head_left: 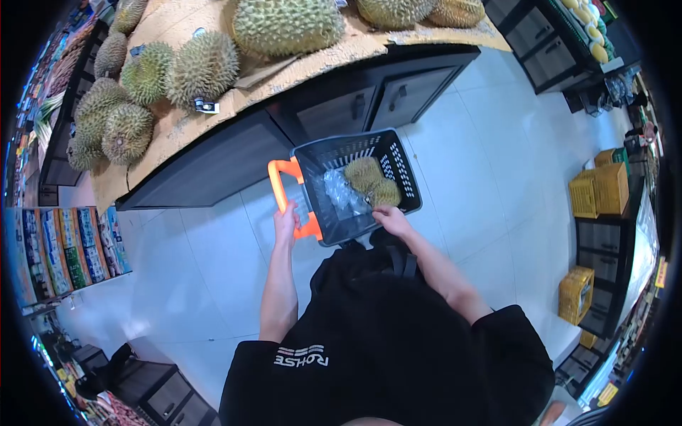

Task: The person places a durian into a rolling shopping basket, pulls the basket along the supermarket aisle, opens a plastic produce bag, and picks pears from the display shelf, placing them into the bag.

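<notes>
A dark grey shopping basket (330,226) stands upright in front of me, with an orange handle (278,186) on its left side. My left hand (286,223) is closed around the lower part of that handle. Inside the basket, a lobed green-brown durian (365,175) lies toward the right, beside crumpled clear plastic (341,193). My right hand (391,219) is at the basket's near rim, its thumb and fingers pinched together by the durian's near end. What sits between those fingertips is too small to tell.
Several durians (202,69) lie on a cardboard-covered counter (167,145) with dark cabinet doors beyond the basket. Packaged goods fill a shelf (71,248) at left. Yellow crates (575,295) and dark cabinets line the right. Pale tiled floor (490,177) runs between them.
</notes>
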The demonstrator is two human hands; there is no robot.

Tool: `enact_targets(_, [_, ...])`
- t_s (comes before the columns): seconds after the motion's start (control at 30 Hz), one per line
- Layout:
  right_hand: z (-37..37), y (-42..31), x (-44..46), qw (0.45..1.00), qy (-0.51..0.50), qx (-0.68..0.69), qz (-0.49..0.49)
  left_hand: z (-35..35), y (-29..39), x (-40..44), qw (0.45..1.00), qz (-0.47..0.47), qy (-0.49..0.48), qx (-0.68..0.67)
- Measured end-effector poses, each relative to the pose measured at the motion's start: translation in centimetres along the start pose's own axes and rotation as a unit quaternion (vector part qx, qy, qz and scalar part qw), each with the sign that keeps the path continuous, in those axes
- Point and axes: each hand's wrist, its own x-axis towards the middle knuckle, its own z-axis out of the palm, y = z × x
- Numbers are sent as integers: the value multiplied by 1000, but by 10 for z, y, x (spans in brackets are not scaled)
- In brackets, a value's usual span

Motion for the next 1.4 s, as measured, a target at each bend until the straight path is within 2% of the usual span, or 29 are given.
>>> enact_targets(0.13, [15,-14,-9,999,-16,47,4,7,6,4,1000,-18,-5,12])
enact_targets(0.2, [17,-17,-10,997,-34,54,45,12,6,5,1000,-10,-14,9])
enact_targets(0.47, [31,-50,-1,997,-36,74,-15,42,3,13,1000,-28,0,10])
enact_targets(0.73, [17,-71,-12,989,-104,88,-63,98,-18,9,1000,-24,6,-12])
enact_targets(0.77, [34,-78,-4,988,-120,62,-75,87,-17,18,999,-32,6,-13])
enact_targets(0.83, [15,-88,-13,985,-141,6,-96,107,-20,13,999,-33,4,-11])
enact_targets(0.97, [0,-83,-13,977,-145,-41,-154,135,-26,9,999,-42,-12,12])
enact_targets(1.0, [15,-94,-8,977,-145,-37,-150,122,-23,17,999,-46,-15,11])
enact_targets(1.1, [-6,-96,-10,968,-163,-79,-172,150,-25,6,998,-56,-18,-6])
enact_targets(1.2, [-30,-94,-14,973,-130,-75,-178,174,-26,-1,998,-62,-29,6])
enact_targets(1.23, [-14,-94,-5,973,-132,-71,-174,163,-22,5,997,-67,-28,10])
enact_targets(1.33, [-26,-77,2,974,-112,-52,-192,193,-19,-6,997,-68,-15,34])
enact_targets(1.4, [-35,-73,3,977,-109,-64,-170,207,-18,-12,995,-90,-15,45])
